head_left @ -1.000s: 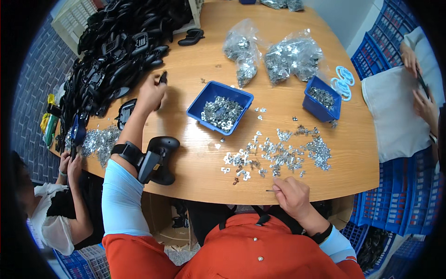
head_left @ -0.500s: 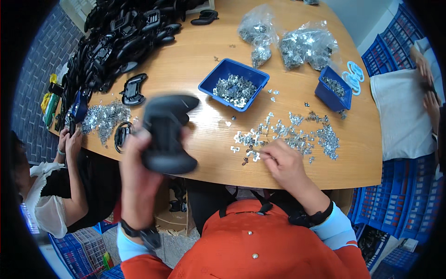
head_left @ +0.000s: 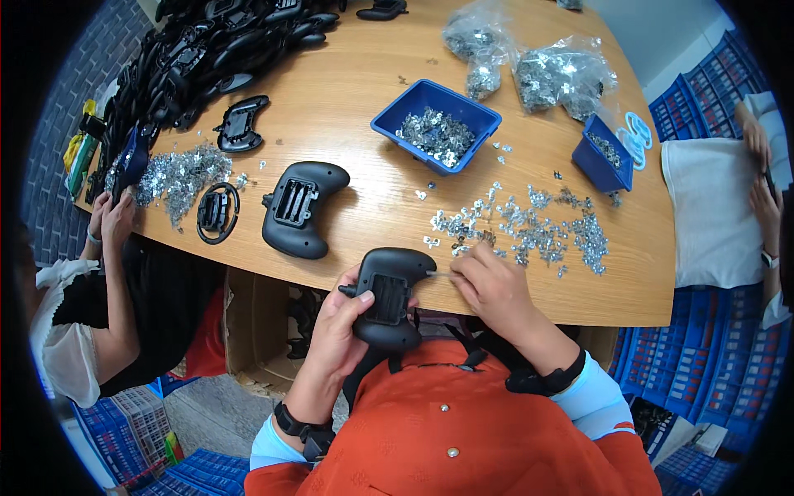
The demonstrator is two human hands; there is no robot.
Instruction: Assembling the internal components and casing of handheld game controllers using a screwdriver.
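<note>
My left hand point(head_left: 337, 322) grips a black game controller shell point(head_left: 385, 299) at the table's near edge, thumb across its face beside an open rectangular recess. My right hand point(head_left: 494, 285) is closed in a pinch on a thin grey piece point(head_left: 441, 274), whose tip meets the upper right end of the shell. What kind of piece it is, I cannot make out. Just beyond the right hand spread loose small metal contact plates point(head_left: 529, 223). A second black controller shell point(head_left: 285, 240) lies to the left, recess facing up.
A blue bin point(head_left: 397, 145) of metal pieces stands beyond, with a smaller blue bin point(head_left: 592, 169) and clear bags point(head_left: 550, 74) farther right. Black shells point(head_left: 190, 74) heap at far left. A steering-wheel-shaped part point(head_left: 218, 213) lies near a co-worker's hands point(head_left: 113, 217).
My left hand has brought the shell rightward and nearer to me, toward my right hand. The second shell now shows plainly. The view has shifted slightly.
</note>
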